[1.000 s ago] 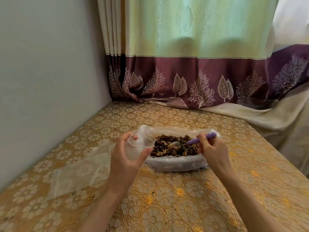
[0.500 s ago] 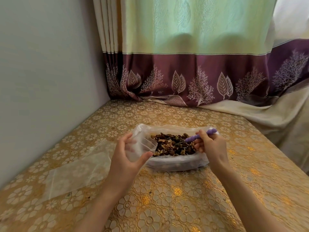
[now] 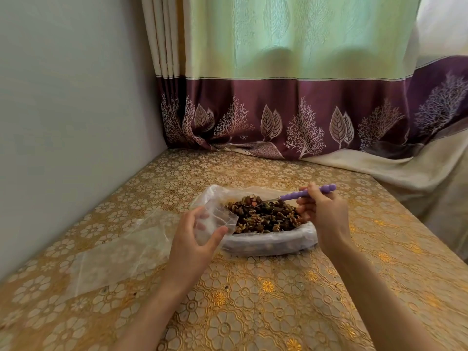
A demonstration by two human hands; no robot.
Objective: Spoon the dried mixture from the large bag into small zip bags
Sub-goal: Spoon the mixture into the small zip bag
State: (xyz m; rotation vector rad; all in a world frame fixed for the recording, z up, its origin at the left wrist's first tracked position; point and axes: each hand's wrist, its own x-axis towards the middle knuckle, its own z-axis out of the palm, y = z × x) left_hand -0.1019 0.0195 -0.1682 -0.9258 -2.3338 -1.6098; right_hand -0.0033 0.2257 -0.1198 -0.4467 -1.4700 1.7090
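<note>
A large clear bag (image 3: 268, 243) with its rim rolled down lies on the table, full of brown dried mixture (image 3: 266, 216). My right hand (image 3: 323, 214) grips the purple handle of a spoon (image 3: 304, 194). The spoon's bowl is heaped with mixture and lifted just above the pile. My left hand (image 3: 192, 239) holds a small clear zip bag (image 3: 217, 221) open at the big bag's left edge, thumb on the near side and fingers behind it.
The table (image 3: 253, 300) wears a gold floral cloth. More clear plastic bags (image 3: 111, 254) lie flat to the left. A grey wall runs along the left side. A green and purple curtain (image 3: 291, 110) hangs at the far edge and drapes over the right side.
The spoon dug into the mixture, then rose out of the pile with a heaped load. My left hand kept the small bag open in about the same spot.
</note>
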